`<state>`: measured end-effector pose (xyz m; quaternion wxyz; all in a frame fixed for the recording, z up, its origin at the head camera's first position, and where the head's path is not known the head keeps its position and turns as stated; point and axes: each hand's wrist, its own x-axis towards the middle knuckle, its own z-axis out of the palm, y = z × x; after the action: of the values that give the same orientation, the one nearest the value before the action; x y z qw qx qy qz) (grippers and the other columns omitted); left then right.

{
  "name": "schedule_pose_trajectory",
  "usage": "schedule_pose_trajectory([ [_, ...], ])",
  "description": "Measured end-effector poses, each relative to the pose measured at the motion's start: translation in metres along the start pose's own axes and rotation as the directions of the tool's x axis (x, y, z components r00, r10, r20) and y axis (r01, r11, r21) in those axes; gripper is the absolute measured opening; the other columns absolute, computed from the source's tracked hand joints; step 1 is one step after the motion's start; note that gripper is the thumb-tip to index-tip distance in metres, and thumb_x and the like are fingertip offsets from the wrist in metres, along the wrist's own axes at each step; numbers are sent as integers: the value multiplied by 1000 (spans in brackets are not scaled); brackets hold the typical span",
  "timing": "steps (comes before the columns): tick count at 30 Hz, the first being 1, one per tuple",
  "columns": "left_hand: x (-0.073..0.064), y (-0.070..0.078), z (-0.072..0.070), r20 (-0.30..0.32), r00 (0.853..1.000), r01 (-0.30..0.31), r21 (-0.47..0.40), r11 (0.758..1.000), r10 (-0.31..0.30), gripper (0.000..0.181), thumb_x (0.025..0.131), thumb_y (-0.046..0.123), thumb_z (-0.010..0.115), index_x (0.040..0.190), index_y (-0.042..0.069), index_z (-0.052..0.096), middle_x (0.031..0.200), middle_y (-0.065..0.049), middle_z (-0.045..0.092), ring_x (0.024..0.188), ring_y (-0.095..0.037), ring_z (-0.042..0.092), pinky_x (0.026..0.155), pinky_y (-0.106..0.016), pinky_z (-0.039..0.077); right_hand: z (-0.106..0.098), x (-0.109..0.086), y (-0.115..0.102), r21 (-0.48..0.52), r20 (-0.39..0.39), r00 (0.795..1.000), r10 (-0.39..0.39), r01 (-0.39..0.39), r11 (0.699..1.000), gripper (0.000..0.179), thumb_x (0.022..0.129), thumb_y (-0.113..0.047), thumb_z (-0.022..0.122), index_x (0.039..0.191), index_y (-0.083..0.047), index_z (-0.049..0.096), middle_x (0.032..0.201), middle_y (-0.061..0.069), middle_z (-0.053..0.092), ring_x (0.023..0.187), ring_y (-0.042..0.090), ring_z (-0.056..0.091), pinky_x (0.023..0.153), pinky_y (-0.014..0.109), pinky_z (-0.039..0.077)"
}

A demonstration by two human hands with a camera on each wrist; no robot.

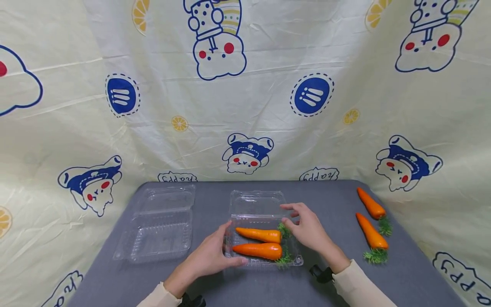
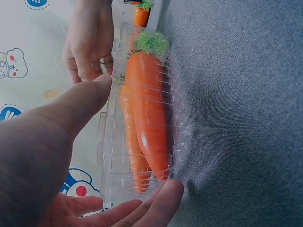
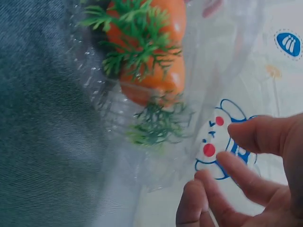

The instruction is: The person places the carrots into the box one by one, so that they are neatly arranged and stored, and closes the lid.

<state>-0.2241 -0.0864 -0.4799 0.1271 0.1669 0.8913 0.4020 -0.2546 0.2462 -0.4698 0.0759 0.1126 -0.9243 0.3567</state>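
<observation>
A clear plastic clamshell box [image 1: 264, 263] lies with its lid [image 1: 258, 202] folded back. Inside its base are two orange carrots, the back one [image 1: 258, 234] and the front one [image 1: 258, 251], green tops to the right. My left hand [image 1: 210, 252] holds the base at its left end, thumb along the front rim and fingers round the side. Over the right side, near the hinge, hovers my right hand [image 1: 307, 226], fingers loosely bent and apart. In the right wrist view nothing is between the thumb and fingers of this hand [image 3: 255, 175].
A second clear clamshell box [image 1: 161, 236], opened out, lies on the left of the grey table [image 1: 245, 294]. Two more carrots, one farther back [image 1: 370, 203] and one nearer [image 1: 371, 231], lie at the right edge. A printed curtain [image 1: 268, 115] hangs behind the table.
</observation>
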Motion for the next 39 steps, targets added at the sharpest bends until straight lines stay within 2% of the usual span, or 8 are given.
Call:
schedule_pose_trajectory([
  [4, 0, 0, -1, -7, 1000, -3, -21, 1000, 3, 122, 89, 49, 103, 181, 8, 34, 172, -25, 58, 121, -25, 78, 109, -61, 67, -2, 2, 8, 68, 33, 992, 120, -122, 990, 52, 114, -19, 77, 163, -7, 65, 159, 23, 66, 130, 38, 71, 100, 57, 68],
  [9, 1, -1, -2, -23, 1000, -14, -25, 1000, 14, 120, 87, 46, 105, 179, 7, 38, 170, -25, 60, 120, -26, 78, 106, -59, 68, -3, 6, 19, 196, 109, 971, 213, -231, 953, 62, 116, -18, 73, 172, -3, 51, 165, 28, 63, 134, 40, 72, 102, 52, 69],
  [13, 0, -2, -3, -26, 1000, -11, -33, 999, 10, 119, 87, 45, 106, 178, 8, 39, 171, -25, 59, 119, -25, 78, 106, -59, 68, -2, 9, 29, 303, 171, 954, 247, -290, 908, 64, 117, -13, 68, 175, 2, 45, 166, 31, 62, 138, 42, 72, 102, 48, 70],
  [19, 4, -4, -4, -34, 999, -17, -51, 999, 15, 116, 88, 43, 105, 177, 6, 40, 170, -26, 60, 117, -23, 80, 111, -61, 66, -3, 13, 36, 449, 248, 921, 299, -383, 808, 62, 117, -7, 65, 174, 5, 45, 168, 31, 60, 129, 31, 71, 91, 33, 66],
  [24, 12, -7, -6, -68, 997, -24, -60, 998, 20, 113, 93, 43, 101, 176, 1, 39, 169, -27, 61, 122, -29, 80, 111, -60, 66, -2, 14, 38, 477, 270, 913, 305, -403, 781, 61, 118, -7, 64, 176, 1, 45, 171, 29, 58, 126, 26, 69, 89, 30, 64],
  [27, 19, -8, -7, -114, 993, -34, -89, 995, 23, 102, 100, 38, 95, 175, -4, 40, 165, -29, 64, 125, -34, 81, 103, -53, 70, -2, 15, 37, 485, 270, 915, 300, -399, 778, 62, 118, -6, 63, 177, 1, 43, 172, 28, 57, 123, 25, 68, 87, 30, 64],
  [32, 32, -7, -6, -153, 988, -27, -288, 957, -18, 74, 113, 12, 77, 172, -12, 40, 161, -34, 65, 129, -42, 78, 86, -44, 74, -1, 16, 37, 501, 271, 912, 308, -406, 764, 63, 118, -5, 61, 178, -1, 41, 174, 27, 56, 118, 24, 67, 84, 28, 63],
  [39, 42, -6, -5, -200, 974, 9, -440, 898, -108, 59, 113, -2, 68, 167, -15, 48, 152, -31, 71, 111, -30, 77, 81, -35, 71, 3, 16, 39, 515, 270, 911, 313, -411, 752, 63, 119, -6, 63, 178, -5, 43, 174, 25, 57, 117, 23, 67, 85, 27, 63],
])
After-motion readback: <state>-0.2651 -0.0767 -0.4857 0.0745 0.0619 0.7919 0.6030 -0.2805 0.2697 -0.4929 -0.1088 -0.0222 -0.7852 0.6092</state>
